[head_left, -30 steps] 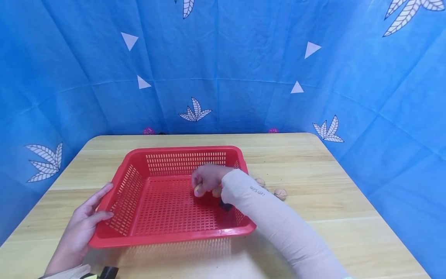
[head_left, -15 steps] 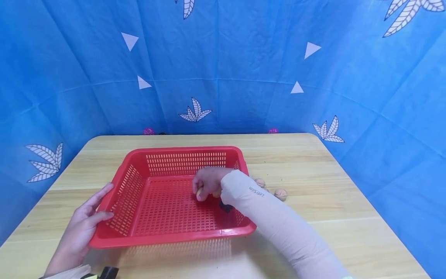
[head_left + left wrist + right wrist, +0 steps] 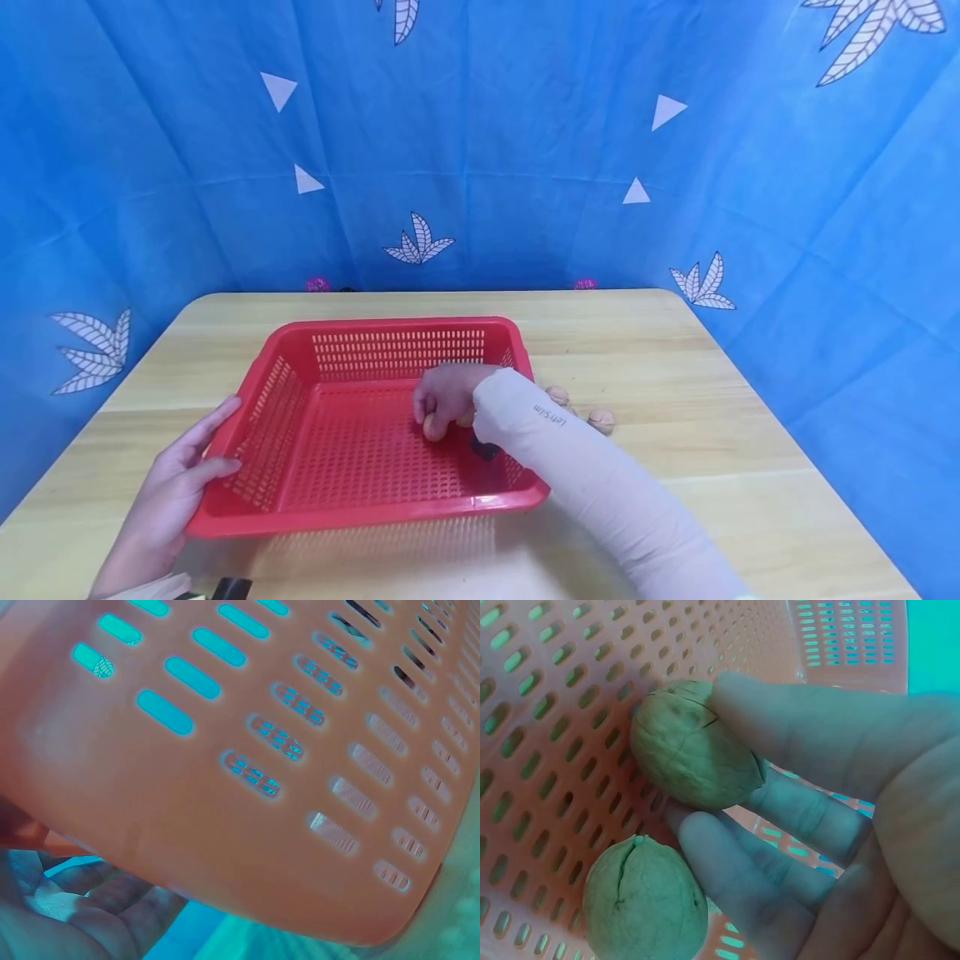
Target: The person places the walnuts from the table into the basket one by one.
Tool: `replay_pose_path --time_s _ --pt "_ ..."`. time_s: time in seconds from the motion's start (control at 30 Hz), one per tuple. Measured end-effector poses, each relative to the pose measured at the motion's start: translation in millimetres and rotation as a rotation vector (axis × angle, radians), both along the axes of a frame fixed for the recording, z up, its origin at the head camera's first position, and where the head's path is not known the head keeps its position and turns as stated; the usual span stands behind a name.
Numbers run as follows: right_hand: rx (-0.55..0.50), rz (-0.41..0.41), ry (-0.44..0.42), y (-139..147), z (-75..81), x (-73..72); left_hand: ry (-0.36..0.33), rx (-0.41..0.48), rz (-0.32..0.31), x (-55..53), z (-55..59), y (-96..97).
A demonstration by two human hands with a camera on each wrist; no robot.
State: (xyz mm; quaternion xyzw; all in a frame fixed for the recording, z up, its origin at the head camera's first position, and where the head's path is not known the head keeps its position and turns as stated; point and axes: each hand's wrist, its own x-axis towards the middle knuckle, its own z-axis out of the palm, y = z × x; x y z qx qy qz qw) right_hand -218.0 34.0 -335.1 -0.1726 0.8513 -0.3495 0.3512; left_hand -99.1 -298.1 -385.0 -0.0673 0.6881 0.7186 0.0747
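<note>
A red slotted plastic basket (image 3: 360,516) sits on the table, its right end partly behind the right forearm. My left hand (image 3: 171,487) holds its left rim, thumb lying over the edge inside and fingers against the outside. In the left wrist view the basket's slotted wall fills most of the picture. Reaching into the basket, my right hand (image 3: 450,390) pinches a walnut (image 3: 694,746) between thumb and fingers, close over the slotted floor. A second walnut (image 3: 645,900) with a cracked seam lies in the basket right beside the fingertips.
Several more walnuts (image 3: 601,421) lie on the wooden table (image 3: 675,500) just right of the basket, partly hidden by the right sleeve (image 3: 592,475). A blue patterned cloth (image 3: 480,125) hangs behind and along both sides of the table.
My right hand has dipped slightly inside the basket, and more of the pinched walnut shows below the thumb. The left hand keeps its hold on the rim.
</note>
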Motion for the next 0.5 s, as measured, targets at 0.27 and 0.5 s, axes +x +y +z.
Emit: replay_pose_path --time_s 0.27,0.5 --pt "0.001 -0.075 -0.048 3.4 5.3 0.0 0.042 0.001 -0.014 -1.4 1.8 3.5" --pt "-0.015 -0.116 -0.064 2.7 9.6 6.0 0.047 0.011 -0.002 1.7 1.6 2.5"
